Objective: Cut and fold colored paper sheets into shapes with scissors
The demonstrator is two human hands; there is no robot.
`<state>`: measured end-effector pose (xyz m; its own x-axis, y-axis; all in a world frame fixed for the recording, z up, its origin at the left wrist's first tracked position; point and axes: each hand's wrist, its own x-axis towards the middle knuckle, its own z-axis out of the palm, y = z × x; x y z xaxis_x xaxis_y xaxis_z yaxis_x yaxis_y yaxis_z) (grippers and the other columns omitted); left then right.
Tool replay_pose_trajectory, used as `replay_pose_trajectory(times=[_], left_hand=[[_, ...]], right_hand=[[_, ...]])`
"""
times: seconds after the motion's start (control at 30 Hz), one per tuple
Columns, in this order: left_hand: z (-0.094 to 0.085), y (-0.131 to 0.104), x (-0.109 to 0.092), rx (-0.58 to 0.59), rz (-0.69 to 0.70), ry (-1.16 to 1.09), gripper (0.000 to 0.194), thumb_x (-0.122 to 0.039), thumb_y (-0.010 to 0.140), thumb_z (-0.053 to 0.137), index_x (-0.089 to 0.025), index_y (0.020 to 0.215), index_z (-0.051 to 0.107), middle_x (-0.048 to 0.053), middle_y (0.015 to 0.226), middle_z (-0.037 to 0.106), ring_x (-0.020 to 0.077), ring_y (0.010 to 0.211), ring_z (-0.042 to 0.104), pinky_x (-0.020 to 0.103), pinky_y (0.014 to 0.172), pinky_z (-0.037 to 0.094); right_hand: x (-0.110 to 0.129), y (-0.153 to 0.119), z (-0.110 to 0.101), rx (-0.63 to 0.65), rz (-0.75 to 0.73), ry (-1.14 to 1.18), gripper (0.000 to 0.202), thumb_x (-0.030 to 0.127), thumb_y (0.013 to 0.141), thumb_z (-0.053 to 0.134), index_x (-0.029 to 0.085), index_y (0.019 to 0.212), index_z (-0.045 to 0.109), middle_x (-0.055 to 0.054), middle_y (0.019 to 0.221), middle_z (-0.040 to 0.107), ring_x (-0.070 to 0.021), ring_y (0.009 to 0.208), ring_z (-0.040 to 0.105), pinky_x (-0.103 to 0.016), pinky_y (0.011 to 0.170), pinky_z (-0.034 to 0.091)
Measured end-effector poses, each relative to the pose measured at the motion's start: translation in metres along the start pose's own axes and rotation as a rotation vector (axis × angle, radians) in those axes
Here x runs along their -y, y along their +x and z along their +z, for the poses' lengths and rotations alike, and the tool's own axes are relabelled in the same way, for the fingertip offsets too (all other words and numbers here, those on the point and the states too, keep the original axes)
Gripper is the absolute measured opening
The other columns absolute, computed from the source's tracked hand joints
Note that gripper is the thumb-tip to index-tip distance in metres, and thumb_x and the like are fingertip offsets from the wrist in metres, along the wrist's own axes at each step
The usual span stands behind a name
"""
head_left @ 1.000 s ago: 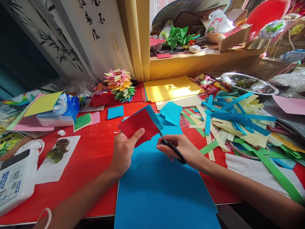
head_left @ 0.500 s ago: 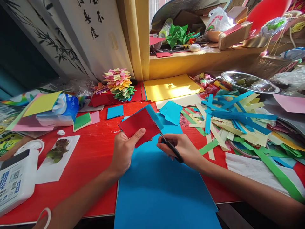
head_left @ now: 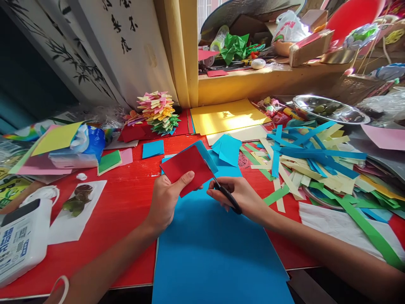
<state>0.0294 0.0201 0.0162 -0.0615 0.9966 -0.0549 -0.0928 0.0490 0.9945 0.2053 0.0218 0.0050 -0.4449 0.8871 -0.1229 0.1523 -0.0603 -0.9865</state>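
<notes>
Red paper sits squarely on top here, with blue paper peeking out behind it, both held up over the big blue sheet; the left hand has them pinched, thumb pressed on the red; across in the right hand, fingers curl round the black scissors, blades right at the papers' right-hand edge; colourful strips lie heaped off to the right.

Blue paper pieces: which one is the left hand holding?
The blue piece directly behind the red piece, its edge by the scissors. The left hand grips those two together; the other blue pieces lie ungripped.
</notes>
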Motion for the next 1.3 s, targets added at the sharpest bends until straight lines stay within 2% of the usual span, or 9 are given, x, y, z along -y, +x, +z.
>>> replay_pose_trajectory(times=[0.1, 0.17, 0.27, 0.43, 0.63, 0.83, 1.07, 1.2, 1.3], left_hand=[[0.0012, -0.0004, -0.0002, 0.030, -0.022, -0.002, 0.030, -0.030, 0.070, 0.070, -0.013, 0.049, 0.056, -0.001, 0.049, 0.057, 0.0154, 0.053, 0.062, 0.027, 0.058, 0.053], [0.0017, -0.0008, -0.0003, 0.047, -0.024, -0.014, 0.027, -0.030, 0.071, 0.069, -0.013, 0.053, 0.059, 0.001, 0.055, 0.062, 0.0165, 0.058, 0.064, 0.026, 0.060, 0.053], [0.0013, -0.0009, -0.0001, 0.054, -0.016, -0.016, 0.032, -0.029, 0.071, 0.069, -0.013, 0.047, 0.055, 0.001, 0.052, 0.062, 0.0167, 0.059, 0.066, 0.024, 0.060, 0.053], [0.0007, 0.0007, 0.0016, 0.066, -0.023, 0.008, 0.023, -0.030, 0.072, 0.069, -0.012, 0.059, 0.065, 0.001, 0.054, 0.063, 0.0165, 0.060, 0.065, 0.024, 0.060, 0.054], [0.0012, 0.0014, 0.0012, 0.100, -0.012, 0.001, 0.021, -0.029, 0.073, 0.068, -0.012, 0.062, 0.067, 0.005, 0.068, 0.070, 0.0194, 0.069, 0.067, 0.027, 0.064, 0.055], [0.0000, 0.0017, 0.0035, 0.123, -0.030, 0.022, 0.022, -0.032, 0.074, 0.067, -0.011, 0.068, 0.069, 0.006, 0.072, 0.071, 0.0205, 0.072, 0.067, 0.029, 0.068, 0.055], [0.0004, 0.0022, 0.0065, 0.145, -0.024, 0.012, 0.026, -0.036, 0.074, 0.066, -0.010, 0.077, 0.070, 0.007, 0.074, 0.072, 0.0215, 0.073, 0.068, 0.031, 0.071, 0.054], [0.0001, 0.0020, 0.0081, 0.138, -0.057, 0.038, 0.028, -0.039, 0.072, 0.067, -0.012, 0.079, 0.069, 0.007, 0.078, 0.072, 0.0218, 0.072, 0.068, 0.031, 0.069, 0.054], [0.0002, 0.0010, 0.0082, 0.142, -0.090, 0.065, 0.029, -0.040, 0.071, 0.067, -0.012, 0.075, 0.068, 0.007, 0.076, 0.072, 0.0216, 0.070, 0.067, 0.030, 0.065, 0.053]], right_hand=[[-0.0010, 0.0012, -0.0005, -0.002, 0.024, -0.001, 0.019, 0.035, 0.078, 0.062, 0.016, 0.079, 0.058, 0.004, 0.059, 0.047, -0.0081, 0.048, 0.043, -0.020, 0.042, 0.031], [-0.0001, 0.0007, -0.0003, -0.029, 0.025, -0.018, 0.019, 0.034, 0.078, 0.062, 0.016, 0.075, 0.057, 0.004, 0.056, 0.044, -0.0073, 0.047, 0.041, -0.019, 0.041, 0.029], [0.0018, -0.0003, -0.0004, -0.048, 0.015, -0.023, 0.018, 0.032, 0.078, 0.062, 0.016, 0.071, 0.056, 0.005, 0.053, 0.042, -0.0064, 0.046, 0.038, -0.019, 0.040, 0.026], [0.0020, 0.0017, -0.0020, 0.005, 0.036, -0.009, 0.013, 0.028, 0.078, 0.060, 0.016, 0.076, 0.058, 0.004, 0.055, 0.047, -0.0071, 0.046, 0.043, -0.018, 0.040, 0.031], [0.0043, -0.0011, 0.0004, -0.051, 0.064, 0.006, 0.011, 0.023, 0.075, 0.059, 0.015, 0.069, 0.054, 0.005, 0.053, 0.045, -0.0055, 0.043, 0.039, -0.017, 0.038, 0.030], [0.0033, 0.0014, -0.0018, -0.015, 0.112, 0.016, 0.009, 0.023, 0.076, 0.057, 0.015, 0.072, 0.057, 0.004, 0.054, 0.049, -0.0059, 0.043, 0.044, -0.016, 0.039, 0.032], [0.0019, 0.0015, -0.0010, -0.040, 0.056, -0.015, 0.012, 0.021, 0.075, 0.057, 0.016, 0.066, 0.053, 0.005, 0.052, 0.048, -0.0061, 0.043, 0.044, -0.016, 0.039, 0.032], [0.0025, 0.0030, -0.0037, -0.001, 0.138, -0.028, 0.009, 0.023, 0.073, 0.059, 0.015, 0.071, 0.055, 0.004, 0.055, 0.051, -0.0071, 0.045, 0.047, -0.017, 0.040, 0.034], [0.0046, 0.0019, -0.0045, -0.024, 0.160, -0.035, 0.011, 0.023, 0.073, 0.059, 0.015, 0.068, 0.053, 0.004, 0.054, 0.051, -0.0070, 0.044, 0.047, -0.018, 0.040, 0.034]])
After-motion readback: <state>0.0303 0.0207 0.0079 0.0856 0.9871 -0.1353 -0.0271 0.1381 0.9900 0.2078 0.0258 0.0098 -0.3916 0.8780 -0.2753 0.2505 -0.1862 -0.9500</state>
